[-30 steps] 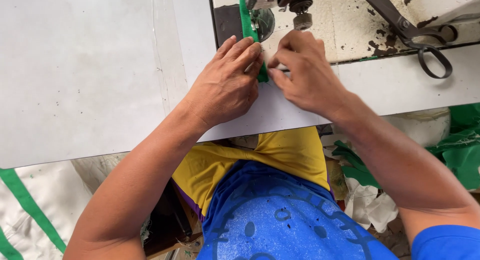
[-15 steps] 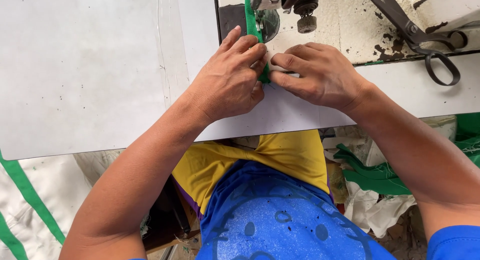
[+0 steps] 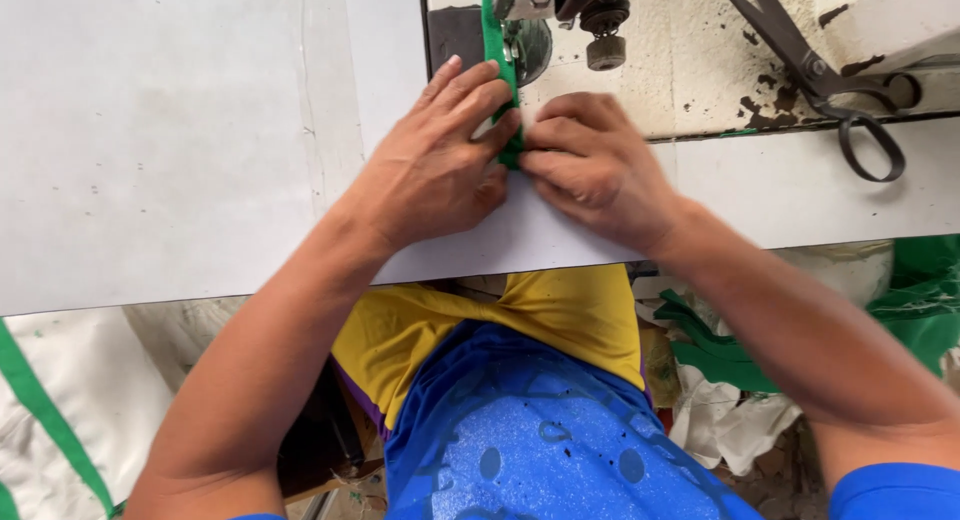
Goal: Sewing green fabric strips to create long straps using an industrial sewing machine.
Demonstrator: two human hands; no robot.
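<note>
A narrow green fabric strip [image 3: 497,50] runs down from the sewing machine's presser foot [image 3: 530,0] onto the white table [image 3: 200,130]. My left hand [image 3: 440,165] lies flat on the table, its fingertips pressing the strip from the left. Pinching the strip's lower end from the right is my right hand [image 3: 590,165], fingers curled. The two hands touch each other over the strip, and its lower end is hidden between them.
Large black scissors [image 3: 830,80] lie on the worn cream machine bed [image 3: 690,70] at the upper right. Green and white fabric scraps [image 3: 730,370] are piled on the floor to the right. White cloth with a green band [image 3: 40,410] hangs at the lower left.
Both hands have shifted slightly down and toward me along the strip. The right hand's fingers have closed more tightly beside the left fingertips.
</note>
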